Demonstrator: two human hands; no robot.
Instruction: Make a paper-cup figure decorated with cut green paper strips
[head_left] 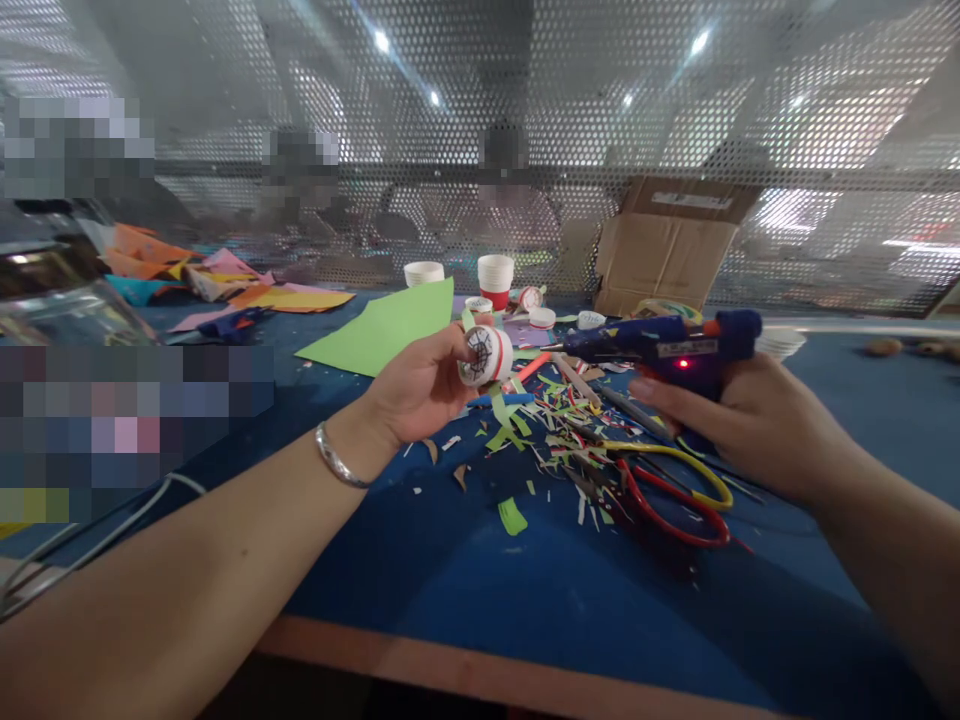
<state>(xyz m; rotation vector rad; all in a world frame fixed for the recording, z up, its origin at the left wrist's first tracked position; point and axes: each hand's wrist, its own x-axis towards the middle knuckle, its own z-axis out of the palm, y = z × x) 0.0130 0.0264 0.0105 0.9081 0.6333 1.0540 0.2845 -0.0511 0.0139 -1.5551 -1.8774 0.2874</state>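
My left hand (427, 385) is closed around a small white paper cup piece (499, 355) with a red band and a black line drawing on its round face. A pale green paper strip shows at its upper edge. In my right hand (765, 420) is a blue hot glue gun (630, 340) with a lit red light. Its nozzle points left, close to the cup piece; whether they touch I cannot tell. Beneath lie paper scraps (555, 430), and scissors (675, 490) with red and yellow handles rest below the glue gun.
A green paper sheet (382, 330) lies behind my left hand. Stacked paper cups (496, 275) and a cardboard box (664, 250) stand by the perforated metal screen. Coloured paper (292, 298) and a clear jar (67, 300) are at the left. The table's front edge (450, 665) runs below.
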